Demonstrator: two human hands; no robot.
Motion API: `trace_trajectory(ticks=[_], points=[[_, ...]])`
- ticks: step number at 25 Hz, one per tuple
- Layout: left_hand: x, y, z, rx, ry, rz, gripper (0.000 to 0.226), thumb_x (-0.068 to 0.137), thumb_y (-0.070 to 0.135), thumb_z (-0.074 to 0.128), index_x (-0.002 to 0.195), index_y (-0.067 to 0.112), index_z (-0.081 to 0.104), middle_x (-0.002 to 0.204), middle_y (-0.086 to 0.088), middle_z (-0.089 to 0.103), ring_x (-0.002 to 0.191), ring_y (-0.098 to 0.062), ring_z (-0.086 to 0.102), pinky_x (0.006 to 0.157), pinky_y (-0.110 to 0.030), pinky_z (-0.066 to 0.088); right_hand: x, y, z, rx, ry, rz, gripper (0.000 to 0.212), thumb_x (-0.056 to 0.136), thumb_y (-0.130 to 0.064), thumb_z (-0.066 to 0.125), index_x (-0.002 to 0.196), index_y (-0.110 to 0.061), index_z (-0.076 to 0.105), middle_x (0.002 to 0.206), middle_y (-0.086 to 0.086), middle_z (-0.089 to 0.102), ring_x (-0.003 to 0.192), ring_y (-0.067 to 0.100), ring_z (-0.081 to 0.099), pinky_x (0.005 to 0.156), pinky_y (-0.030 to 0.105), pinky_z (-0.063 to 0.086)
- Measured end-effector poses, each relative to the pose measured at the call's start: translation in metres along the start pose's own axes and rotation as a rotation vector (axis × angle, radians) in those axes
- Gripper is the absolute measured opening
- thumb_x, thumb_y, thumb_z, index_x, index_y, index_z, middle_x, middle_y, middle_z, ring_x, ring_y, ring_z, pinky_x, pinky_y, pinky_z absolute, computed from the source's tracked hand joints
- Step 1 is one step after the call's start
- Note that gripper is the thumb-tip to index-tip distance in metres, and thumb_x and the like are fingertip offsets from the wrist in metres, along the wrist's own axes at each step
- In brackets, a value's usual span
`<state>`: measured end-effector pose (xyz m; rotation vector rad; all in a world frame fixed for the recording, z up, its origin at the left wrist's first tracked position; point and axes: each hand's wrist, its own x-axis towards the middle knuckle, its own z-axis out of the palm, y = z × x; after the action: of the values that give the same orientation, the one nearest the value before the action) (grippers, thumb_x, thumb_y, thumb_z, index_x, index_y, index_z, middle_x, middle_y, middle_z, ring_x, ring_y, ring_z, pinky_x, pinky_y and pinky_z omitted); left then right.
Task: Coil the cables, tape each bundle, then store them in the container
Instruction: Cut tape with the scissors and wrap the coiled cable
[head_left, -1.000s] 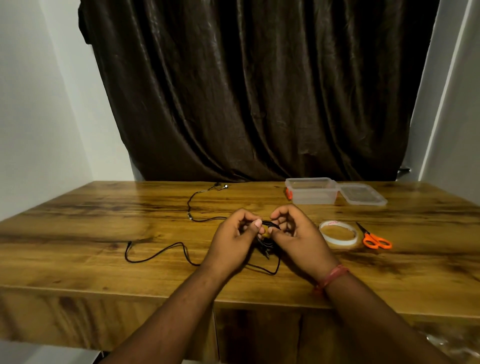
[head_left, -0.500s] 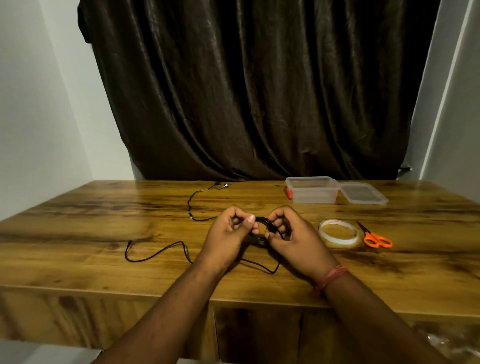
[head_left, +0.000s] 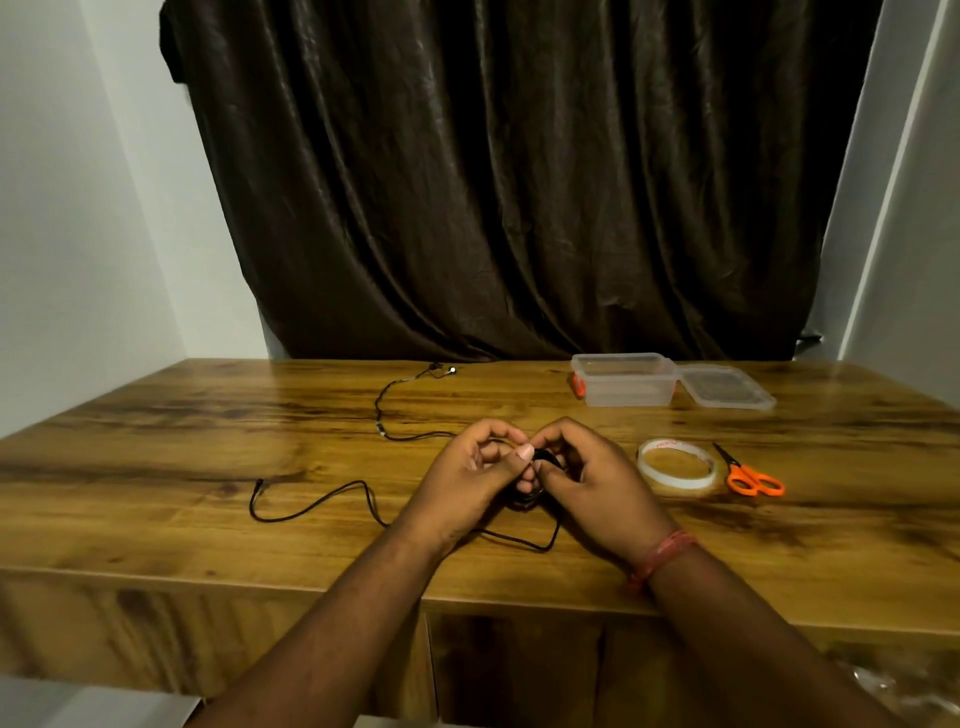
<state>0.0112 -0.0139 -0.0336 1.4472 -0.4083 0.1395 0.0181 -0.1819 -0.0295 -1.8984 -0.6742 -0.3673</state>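
Left hand and right hand meet above the table, both pinching a small black coil of cable; the loose length trails leftward. To the right lie the tape roll and scissors, with the open container and its lid farther back.

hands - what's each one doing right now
Left hand: closed on the black cable coil.
Right hand: closed on the same coil.
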Motion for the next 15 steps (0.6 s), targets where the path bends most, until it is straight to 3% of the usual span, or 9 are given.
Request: trace_trajectory(ticks=[4, 7, 9, 12, 15], points=[[0.001, -0.0003, -0.0007, 0.0, 0.024, -0.002, 0.007, 0.092, -0.001, 0.059, 0.09, 0.006, 0.057, 0.072, -0.008, 0.068, 0.058, -0.014, 0.061, 0.06, -0.025, 0.053, 0.001, -0.0001, 0.0007, 0.087, 0.04, 0.042, 0.022, 0.087, -0.006, 0.068, 0.099, -0.024, 0.062, 0.085, -0.005, 0.065, 0.075, 0.007, 0.063, 0.069, 0.025, 0.054], [0.0006, 0.0002, -0.0014, -0.041, 0.035, -0.021, 0.007, 0.093, -0.001, 0.057, 0.09, 0.005, 0.056, 0.073, -0.009, 0.068, 0.059, -0.015, 0.063, 0.062, -0.026, 0.054, 0.002, 0.0017, 0.001, 0.129, 0.088, 0.055, 0.025, 0.086, -0.005, 0.069, 0.095, -0.027, 0.061, 0.077, -0.016, 0.062, 0.063, 0.004, 0.055, 0.062, 0.026, 0.05], [0.0005, 0.0004, -0.0022, -0.048, 0.034, -0.046, 0.006, 0.092, 0.002, 0.059, 0.09, 0.006, 0.056, 0.074, -0.01, 0.069, 0.062, -0.016, 0.065, 0.067, -0.029, 0.055, 0.0019, 0.0018, 0.0006, 0.127, 0.093, 0.055, 0.025, 0.086, -0.004, 0.069, 0.094, -0.027, 0.061, 0.079, -0.014, 0.061, 0.061, 0.004, 0.054, 0.06, 0.026, 0.05], [0.0001, 0.0004, -0.0028, -0.035, 0.035, -0.095, 0.006, 0.092, 0.004, 0.061, 0.092, 0.008, 0.056, 0.07, -0.009, 0.068, 0.064, -0.017, 0.067, 0.069, -0.03, 0.055, 0.0011, 0.0013, 0.0004, 0.067, 0.077, 0.017, 0.023, 0.085, -0.005, 0.069, 0.092, -0.026, 0.062, 0.085, -0.003, 0.063, 0.066, 0.008, 0.057, 0.061, 0.028, 0.051], [-0.0007, 0.0, -0.0024, 0.021, -0.001, -0.081, 0.007, 0.091, 0.004, 0.063, 0.092, 0.008, 0.056, 0.072, -0.01, 0.067, 0.062, -0.015, 0.065, 0.064, -0.026, 0.052, 0.0012, 0.0024, 0.0003, -0.032, 0.045, -0.055, 0.018, 0.083, -0.007, 0.071, 0.09, -0.023, 0.064, 0.086, -0.006, 0.063, 0.077, 0.007, 0.061, 0.067, 0.024, 0.051]])
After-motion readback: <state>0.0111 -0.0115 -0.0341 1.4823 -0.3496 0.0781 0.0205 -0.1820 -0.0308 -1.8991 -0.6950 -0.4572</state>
